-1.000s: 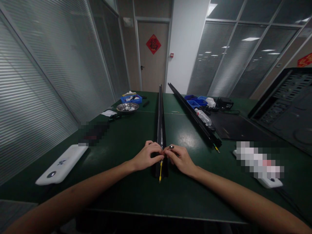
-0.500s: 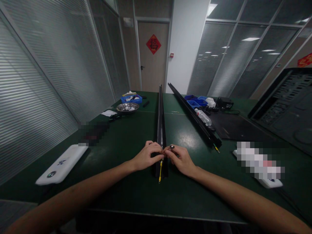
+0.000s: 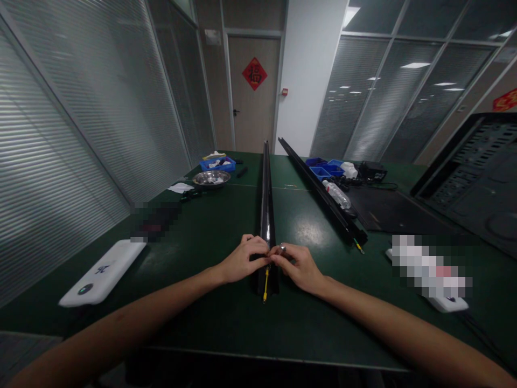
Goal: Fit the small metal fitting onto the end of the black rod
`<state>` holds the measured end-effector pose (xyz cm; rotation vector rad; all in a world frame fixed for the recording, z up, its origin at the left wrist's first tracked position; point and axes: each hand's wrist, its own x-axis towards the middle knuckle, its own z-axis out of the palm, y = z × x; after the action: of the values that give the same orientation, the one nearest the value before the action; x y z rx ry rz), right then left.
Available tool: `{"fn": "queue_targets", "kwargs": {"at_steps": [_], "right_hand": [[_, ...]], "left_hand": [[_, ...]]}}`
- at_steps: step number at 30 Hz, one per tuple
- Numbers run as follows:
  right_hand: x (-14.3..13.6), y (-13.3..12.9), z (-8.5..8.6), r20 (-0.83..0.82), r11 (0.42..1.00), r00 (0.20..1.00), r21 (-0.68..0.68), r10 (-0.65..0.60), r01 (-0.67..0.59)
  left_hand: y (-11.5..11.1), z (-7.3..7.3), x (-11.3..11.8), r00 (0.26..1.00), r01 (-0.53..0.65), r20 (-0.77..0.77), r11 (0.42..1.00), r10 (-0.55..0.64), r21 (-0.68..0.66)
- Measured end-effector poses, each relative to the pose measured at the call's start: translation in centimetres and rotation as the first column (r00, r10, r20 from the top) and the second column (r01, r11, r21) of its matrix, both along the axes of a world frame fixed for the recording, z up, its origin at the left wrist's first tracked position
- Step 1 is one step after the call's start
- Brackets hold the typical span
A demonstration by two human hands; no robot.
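A long black metal channel (image 3: pixel 265 202) runs away from me along the green table. Over its near end, my left hand (image 3: pixel 245 260) and my right hand (image 3: pixel 298 264) meet with their fingertips pinched close together. Whatever they pinch is hidden between the fingers. Just below the fingertips, a short yellow wire (image 3: pixel 265 284) with a metal ring end lies along the channel toward me. A ring shows on a finger of my right hand.
To the right lies a second black channel (image 3: pixel 323 191) with a green-yellow wire (image 3: pixel 358 247). Beyond it are blue bins (image 3: pixel 320 173), a plastic bottle (image 3: pixel 337 195) and a black mat (image 3: pixel 388 213). A metal bowl (image 3: pixel 211 179), a blue tray (image 3: pixel 218 165) and a white device (image 3: pixel 103 274) are at left.
My right hand has shifted slightly left, its fingers turning a little at the pinch. My left hand stays almost still, and the channel has not moved.
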<state>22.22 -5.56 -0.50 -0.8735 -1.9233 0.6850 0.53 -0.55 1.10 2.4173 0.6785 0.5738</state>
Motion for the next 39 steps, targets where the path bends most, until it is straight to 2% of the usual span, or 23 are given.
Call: {"fn": "queue_targets", "kwargs": {"at_steps": [12, 20, 30, 35, 39], "right_hand": [[0.08, 0.65, 0.20, -0.065, 0.998, 0.998, -0.061, 0.004, -0.008], [-0.04, 0.21, -0.04, 0.008, 0.999, 1.000, 0.043, -0.013, 0.013], [0.02, 0.39, 0.56, -0.036, 1.000, 0.999, 0.020, 0.006, -0.006], [-0.03, 0.44, 0.42, -0.038, 1.000, 0.999, 0.024, 0.021, -0.020], [-0.11, 0.22, 0.11, 0.000, 0.999, 1.000, 0.040, -0.014, 0.014]], "left_hand": [[-0.53, 0.44, 0.08, 0.997, -0.063, 0.040, 0.997, 0.061, 0.037], [-0.27, 0.42, 0.07, 1.000, -0.015, -0.002, 1.000, 0.015, -0.015], [-0.52, 0.50, 0.06, 0.998, -0.062, 0.030, 0.997, 0.060, 0.041], [-0.33, 0.25, 0.04, 0.999, -0.039, 0.019, 0.998, 0.038, 0.041], [-0.18, 0.17, 0.00, 1.000, -0.011, 0.003, 1.000, 0.011, 0.026]]}}
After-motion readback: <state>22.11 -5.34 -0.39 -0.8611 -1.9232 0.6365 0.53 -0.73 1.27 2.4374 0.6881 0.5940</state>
